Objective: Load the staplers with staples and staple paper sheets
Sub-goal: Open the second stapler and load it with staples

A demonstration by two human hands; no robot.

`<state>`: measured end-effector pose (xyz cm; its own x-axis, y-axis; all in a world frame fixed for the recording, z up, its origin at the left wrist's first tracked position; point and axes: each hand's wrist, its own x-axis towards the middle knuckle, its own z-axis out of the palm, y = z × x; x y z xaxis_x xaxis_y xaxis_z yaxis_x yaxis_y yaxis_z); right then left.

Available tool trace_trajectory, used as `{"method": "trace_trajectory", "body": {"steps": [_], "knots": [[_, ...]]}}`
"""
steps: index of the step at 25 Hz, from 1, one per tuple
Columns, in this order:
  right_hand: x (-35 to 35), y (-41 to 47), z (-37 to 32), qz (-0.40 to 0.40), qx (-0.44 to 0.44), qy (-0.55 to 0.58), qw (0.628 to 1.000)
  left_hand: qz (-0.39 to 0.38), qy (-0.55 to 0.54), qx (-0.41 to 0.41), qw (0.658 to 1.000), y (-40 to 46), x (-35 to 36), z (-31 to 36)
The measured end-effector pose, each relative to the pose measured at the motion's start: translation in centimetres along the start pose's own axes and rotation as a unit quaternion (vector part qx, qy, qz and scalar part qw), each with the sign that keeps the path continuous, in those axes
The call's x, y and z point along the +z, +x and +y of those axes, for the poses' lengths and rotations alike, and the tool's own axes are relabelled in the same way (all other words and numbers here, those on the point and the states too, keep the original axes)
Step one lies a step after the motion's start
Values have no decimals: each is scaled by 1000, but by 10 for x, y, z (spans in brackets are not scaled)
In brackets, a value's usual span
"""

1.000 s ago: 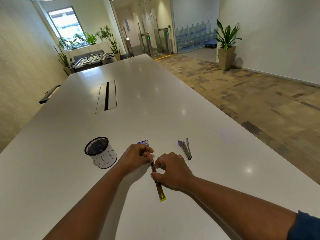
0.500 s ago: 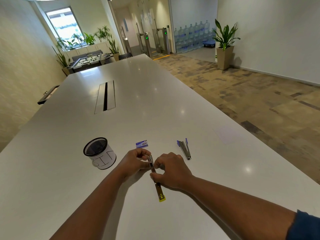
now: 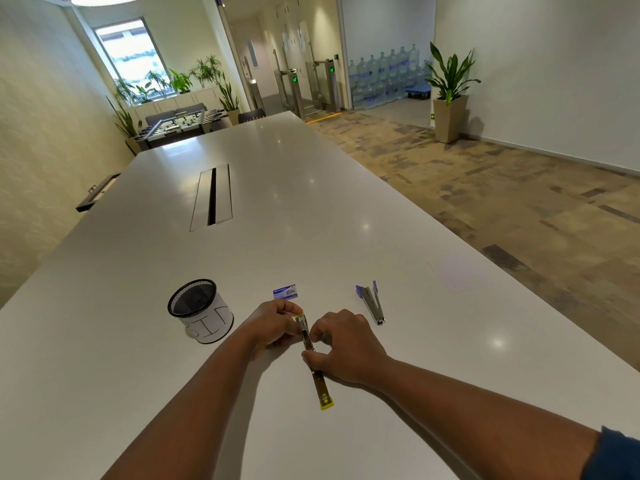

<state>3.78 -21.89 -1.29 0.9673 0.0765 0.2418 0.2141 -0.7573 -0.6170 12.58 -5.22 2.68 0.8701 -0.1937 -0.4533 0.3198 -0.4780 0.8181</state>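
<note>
1. Head view: both hands meet over a yellow stapler (image 3: 313, 362) that lies opened out flat on the white table (image 3: 311, 209), its long metal body running away from the person.
2. The left hand (image 3: 275, 325) sits at the stapler's far end, fingers curled and pinched on the yellow-tipped end there.
3. The right hand (image 3: 346, 344) is just beside the left one, on the stapler's other side. Its thumb and forefinger form a ring, the thumb pressing on the metal channel near the middle and the forefinger tip touching it further up. Whether a strip of staples sits under the fingers cannot be told.
4. The stapler's near end, a yellow cap, sticks out below the right hand toward the person, flat on the table.
5. Just beyond the left hand's knuckles lies a small blue staple box (image 3: 286, 292), apart from the fingers.
6. Beyond and outward of the right hand rests a blue stapler (image 3: 371, 304), also opened, its metal tip pointing toward the person; neither hand touches it.
7. Outward of the left hand stands a black mesh cup (image 3: 200, 310) wrapped in white paper with handwritten letters, upright, near the left wrist but clear of it.
8. A dark blue sleeve (image 3: 614, 455) shows at the right arm's near end.
</note>
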Motion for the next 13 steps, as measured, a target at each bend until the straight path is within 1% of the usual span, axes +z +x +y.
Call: {"method": "trace_trajectory", "body": {"steps": [4, 8, 11, 13], "knots": [[1, 0, 0, -1, -4, -6, 1000, 25, -73, 23, 997, -4, 5, -7], [-1, -3, -2, 3, -6, 3, 1000, 83, -54, 45, 994, -6, 14, -12], [-3, -6, -5, -2, -17, -7, 1000, 105, -61, 40, 992, -3, 16, -14], [-2, -8, -7, -13, -33, -23, 999, 114, -86, 38, 989, -3, 17, -15]]}}
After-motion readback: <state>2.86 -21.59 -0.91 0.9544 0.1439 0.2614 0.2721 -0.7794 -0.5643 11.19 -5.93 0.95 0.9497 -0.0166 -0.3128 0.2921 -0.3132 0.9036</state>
